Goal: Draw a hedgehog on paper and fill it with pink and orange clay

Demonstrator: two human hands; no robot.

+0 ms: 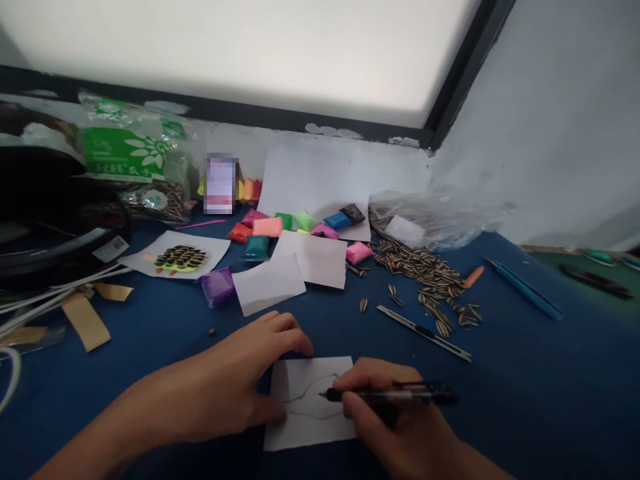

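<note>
A small white sheet of paper (305, 437) lies on the blue table, with a curved outline drawn on it. My right hand (395, 407) grips a black pen (415, 393), its tip at or just above the paper inside the outline. On the left edge of that sheet rests my left hand (250, 373), fingers apart and thumb on the paper. Beyond the hands are two more blank white sheets (270, 285), overlapping, beside a purple clay packet (218, 287).
Sunflower seeds (420, 270) are heaped at right, near a utility knife (424, 333) and a blue pen-like tool (525, 290). Colourful clay packets (267, 227) lie behind. At left are a seed-covered craft (181, 259), a green seed bag (135, 160) and white cables (55, 297).
</note>
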